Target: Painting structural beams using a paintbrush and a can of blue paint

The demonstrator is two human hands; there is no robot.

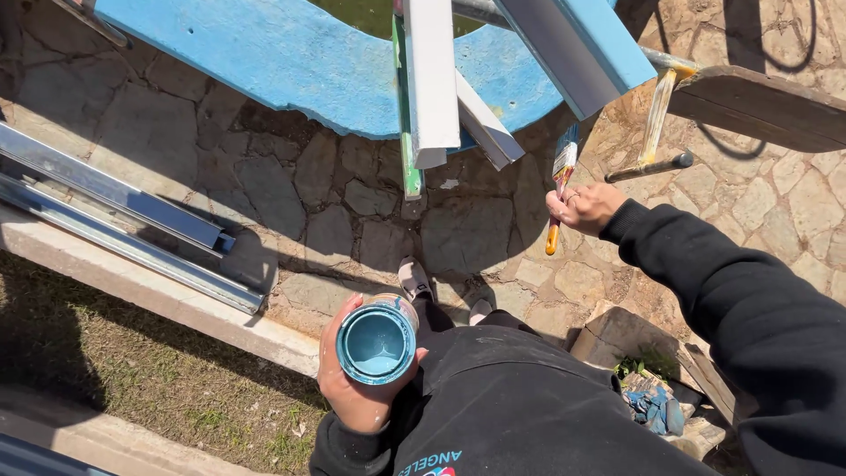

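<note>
The blue wooden piece (291,62) runs off the far edge, so its whole shape is unclear; it may be furniture. White boards (432,79) cross before it. Metal rails (115,198) lie left on the stone paving (352,185), and blue gloves (652,407) sit near right. The left hand (352,388) wraps its grip around an open paint can (377,342), held low. The right hand (583,208) pinches a paintbrush (560,181), bristles up.
</note>
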